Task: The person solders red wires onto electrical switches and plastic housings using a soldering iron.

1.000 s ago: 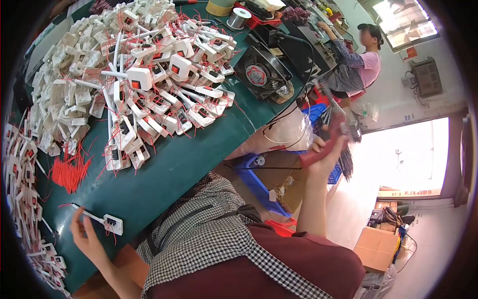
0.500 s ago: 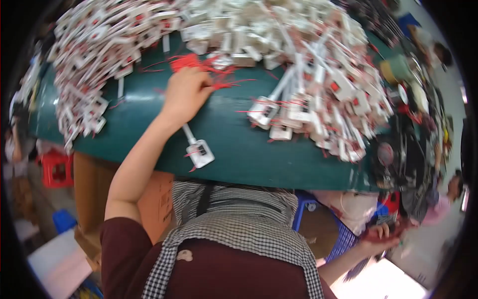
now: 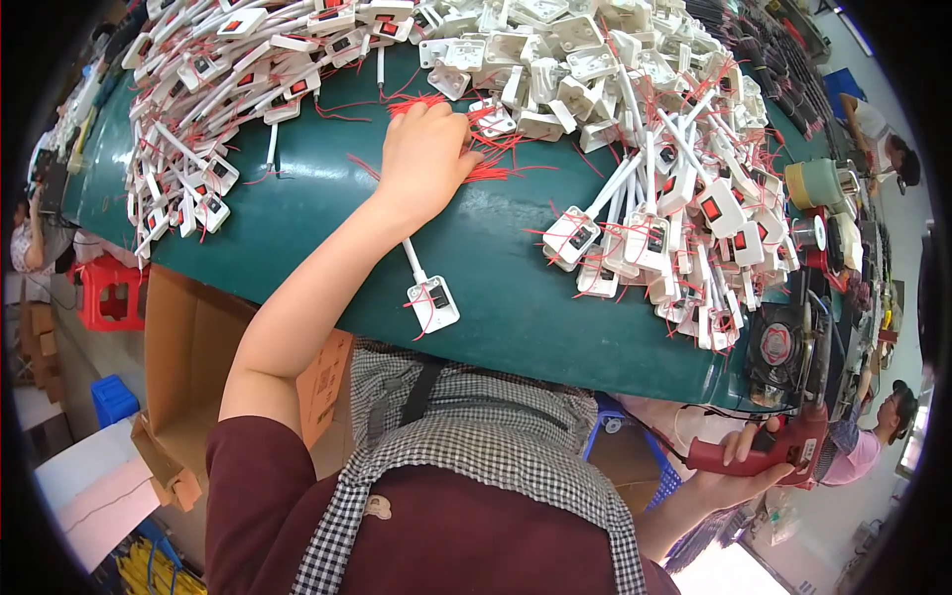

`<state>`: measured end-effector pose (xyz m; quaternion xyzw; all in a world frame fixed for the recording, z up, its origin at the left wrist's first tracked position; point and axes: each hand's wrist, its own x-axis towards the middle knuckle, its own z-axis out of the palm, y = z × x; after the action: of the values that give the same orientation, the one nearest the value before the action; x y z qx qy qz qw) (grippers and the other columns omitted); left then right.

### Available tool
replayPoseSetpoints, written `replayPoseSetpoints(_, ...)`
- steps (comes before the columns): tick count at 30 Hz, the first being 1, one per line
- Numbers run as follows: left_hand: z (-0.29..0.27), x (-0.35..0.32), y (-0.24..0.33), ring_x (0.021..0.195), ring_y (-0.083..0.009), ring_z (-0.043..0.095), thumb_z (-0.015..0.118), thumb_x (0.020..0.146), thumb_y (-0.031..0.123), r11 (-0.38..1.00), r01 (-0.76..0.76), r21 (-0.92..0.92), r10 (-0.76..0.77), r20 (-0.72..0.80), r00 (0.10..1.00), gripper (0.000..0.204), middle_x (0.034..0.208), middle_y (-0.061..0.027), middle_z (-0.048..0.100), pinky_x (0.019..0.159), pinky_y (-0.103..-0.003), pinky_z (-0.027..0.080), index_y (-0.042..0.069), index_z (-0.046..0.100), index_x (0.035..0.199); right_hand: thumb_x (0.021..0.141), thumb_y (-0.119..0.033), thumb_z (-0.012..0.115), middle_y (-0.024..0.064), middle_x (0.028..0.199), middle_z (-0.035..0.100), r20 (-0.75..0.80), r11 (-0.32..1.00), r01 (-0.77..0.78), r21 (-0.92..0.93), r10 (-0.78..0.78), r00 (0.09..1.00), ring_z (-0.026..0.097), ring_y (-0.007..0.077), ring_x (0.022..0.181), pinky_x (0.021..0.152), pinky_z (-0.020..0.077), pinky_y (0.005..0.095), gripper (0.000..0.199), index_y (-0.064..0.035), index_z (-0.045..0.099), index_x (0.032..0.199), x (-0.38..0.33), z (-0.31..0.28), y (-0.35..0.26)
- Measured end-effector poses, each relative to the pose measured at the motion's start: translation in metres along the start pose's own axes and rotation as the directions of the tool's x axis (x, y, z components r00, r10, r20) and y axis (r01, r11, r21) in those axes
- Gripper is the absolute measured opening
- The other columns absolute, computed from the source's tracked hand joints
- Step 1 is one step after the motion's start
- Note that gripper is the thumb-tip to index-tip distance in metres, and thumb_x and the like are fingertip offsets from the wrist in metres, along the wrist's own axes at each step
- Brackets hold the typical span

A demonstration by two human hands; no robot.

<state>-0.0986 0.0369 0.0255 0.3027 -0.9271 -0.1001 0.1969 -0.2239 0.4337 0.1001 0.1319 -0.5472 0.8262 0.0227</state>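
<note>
My left hand (image 3: 424, 151) rests palm down on a bunch of thin red wires (image 3: 496, 159) on the green table (image 3: 327, 238), fingers curled into the wires. A white switch box with a red rocker and a white cord (image 3: 432, 300) lies just under my left forearm near the table's front edge. My right hand (image 3: 736, 474) hangs below the table's right end, closed around the handle of a red electric screwdriver (image 3: 783, 448).
Big heaps of white switch boxes with red wires cover the table's left (image 3: 203, 109) and right (image 3: 654, 149). A small black fan (image 3: 778, 349) sits at the right end. A cardboard box (image 3: 193, 367) and red stool (image 3: 104, 293) stand at left. Other people work at right.
The view swung from the table's right end to face the table. My left hand went forward from the lone switch box to the red wires; my right hand dropped low with the screwdriver.
</note>
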Motion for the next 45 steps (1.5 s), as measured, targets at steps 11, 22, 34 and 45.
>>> replayPoseSetpoints(11, -0.002, 0.001, 0.002, 0.08, -0.0261, 0.057, 0.059, 0.075, 0.012, 0.991, 0.037, -0.132, -0.048, -0.08, 0.996, 0.009, 0.078, -0.0091, 0.06, 0.073, -0.038, 0.043, 0.004, 0.063, 0.077, 0.092, -0.04, 0.045, 0.0155, 0.105, 0.05, 0.333, 0.966, -0.167, 0.196, 0.095, 0.938, 0.04, 0.0098, 0.052, 0.04, 0.0344, 0.0186, 0.057, 0.0025, 0.029, 0.127, -0.007, -0.006, 0.011)
replayPoseSetpoints(22, -0.066, -0.129, 0.033, 0.074, -0.0189, 0.053, 0.067, 0.068, -0.001, 0.772, 0.2, -0.603, -0.167, 0.112, 0.98, 0.011, 0.077, -0.005, 0.058, 0.064, -0.029, 0.043, 0.003, 0.06, 0.075, 0.073, -0.056, 0.064, 0.0161, 0.086, 0.06, 0.438, 0.811, -0.467, -0.353, 0.585, 0.683, 0.058, 0.0163, 0.063, 0.054, 0.0468, 0.0261, 0.077, 0.0059, 0.045, 0.115, -0.061, 0.045, 0.029)
replayPoseSetpoints(34, -0.04, -0.15, 0.034, 0.082, -0.0218, 0.058, 0.065, 0.067, -0.005, 0.788, 0.206, -0.58, -0.238, 0.022, 0.971, 0.014, 0.082, -0.006, 0.061, 0.069, -0.031, 0.048, 0.003, 0.058, 0.076, 0.065, -0.054, 0.073, 0.0147, 0.09, 0.061, 0.476, 0.678, -0.505, -0.534, 0.735, 0.483, 0.058, 0.015, 0.063, 0.053, 0.0437, 0.0239, 0.092, 0.009, 0.04, 0.123, -0.071, 0.066, 0.045)
replayPoseSetpoints(45, -0.037, -0.151, 0.036, 0.08, -0.0223, 0.058, 0.066, 0.062, -0.006, 0.836, 0.167, -0.522, -0.224, -0.047, 0.974, 0.017, 0.082, -0.0057, 0.06, 0.066, -0.031, 0.048, 0.004, 0.057, 0.073, 0.063, -0.054, 0.074, 0.0105, 0.085, 0.062, 0.492, 0.641, -0.474, -0.604, 0.767, 0.412, 0.059, 0.0143, 0.065, 0.06, 0.046, 0.0246, 0.091, 0.007, 0.043, 0.123, -0.068, 0.066, 0.045)
